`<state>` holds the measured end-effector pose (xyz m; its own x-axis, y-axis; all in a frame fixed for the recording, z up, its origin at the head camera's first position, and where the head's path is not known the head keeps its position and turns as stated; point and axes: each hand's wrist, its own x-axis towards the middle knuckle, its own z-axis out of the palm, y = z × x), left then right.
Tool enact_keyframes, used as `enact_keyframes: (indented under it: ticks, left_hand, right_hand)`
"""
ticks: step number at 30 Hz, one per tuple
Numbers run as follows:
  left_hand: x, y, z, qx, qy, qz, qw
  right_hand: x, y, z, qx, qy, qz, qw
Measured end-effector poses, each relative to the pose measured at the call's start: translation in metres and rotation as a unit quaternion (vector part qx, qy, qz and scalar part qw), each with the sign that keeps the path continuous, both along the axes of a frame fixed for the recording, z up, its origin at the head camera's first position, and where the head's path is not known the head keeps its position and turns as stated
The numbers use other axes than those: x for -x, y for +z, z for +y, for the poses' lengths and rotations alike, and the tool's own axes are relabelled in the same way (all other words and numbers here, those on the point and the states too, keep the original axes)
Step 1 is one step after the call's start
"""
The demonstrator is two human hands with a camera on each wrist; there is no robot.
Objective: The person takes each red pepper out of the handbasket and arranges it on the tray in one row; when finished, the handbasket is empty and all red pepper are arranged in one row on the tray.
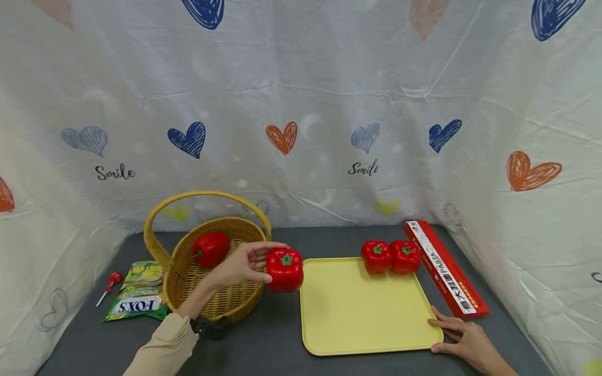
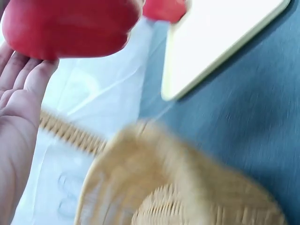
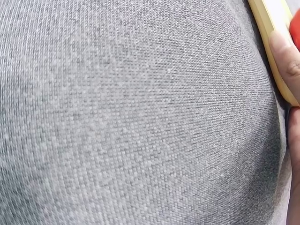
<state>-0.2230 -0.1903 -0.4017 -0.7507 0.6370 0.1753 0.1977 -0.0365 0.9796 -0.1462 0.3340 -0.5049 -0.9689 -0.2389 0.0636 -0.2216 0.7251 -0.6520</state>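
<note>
A red pepper [image 1: 285, 274] sits near the middle of the frame, a little below centre, its green stem facing the viewer. The left hand [image 1: 244, 265] grasps it from its left side, thumb below and fingers above, and holds it in the gap between the basket [image 1: 237, 228] and the tray [image 1: 367, 313]. In the left wrist view the same pepper fills the upper left corner, against the fingertips.

The yellow tray lies right of centre. At its lower right corner the right hand [image 1: 463, 337] grips the edge, fingers over the rim and thumb at the near side. Two more red peppers, a left one [image 1: 376, 258] and a right one [image 1: 405, 258], stand side by side at the tray's upper right corner.

The wicker basket stands left of centre, its tall handle [image 1: 207, 193] arching above it; another red pepper [image 1: 211, 249] lies on its side within. Left of the basket are a green candy bag [image 1: 141, 290], printed FOXS and upside down, and a red lollipop [image 1: 113, 278]. A red pasta box [image 1: 447, 269] lies slantwise at the right, beside the tray.

All this rests on a dark grey worktop [image 1: 277, 339]. Behind hangs a pale curtain [image 1: 320, 104] printed with hearts. Grey fabric [image 3: 140, 112] fills most of the right wrist view.
</note>
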Motion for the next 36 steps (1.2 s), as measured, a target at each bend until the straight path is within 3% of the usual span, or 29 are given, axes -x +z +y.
enact_keyframes:
  ticks: [5, 9, 15, 21, 26, 36]
  left_hand:
    - [0.013, -0.013, 0.037, -0.011, -0.029, -0.001, 0.9995]
    - [0.022, -0.026, 0.066, -0.024, -0.029, -0.002, 0.9993]
    - [0.039, -0.051, 0.099, -0.026, -0.010, -0.009, 0.9996]
    - [0.056, -0.075, 0.115, -0.022, 0.031, -0.020, 0.9991]
    - [0.066, -0.080, 0.123, -0.010, 0.060, -0.027, 0.9977]
    - [0.078, -0.083, 0.143, -0.008, 0.040, -0.003, 0.9992]
  right_hand:
    - [0.003, -0.001, 0.002, 0.002, 0.012, 0.038, 0.9992]
    - [0.006, 0.000, 0.003, -0.003, 0.024, 0.058, 0.9980]
    - [0.006, 0.000, 0.005, 0.001, 0.024, 0.033, 0.9992]
    - [0.004, -0.003, 0.005, 0.031, 0.045, 0.033, 0.9980]
    - [0.002, -0.005, 0.005, 0.035, 0.041, 0.035, 0.9979]
    - [0.001, -0.005, 0.006, 0.036, 0.035, 0.035, 0.9981]
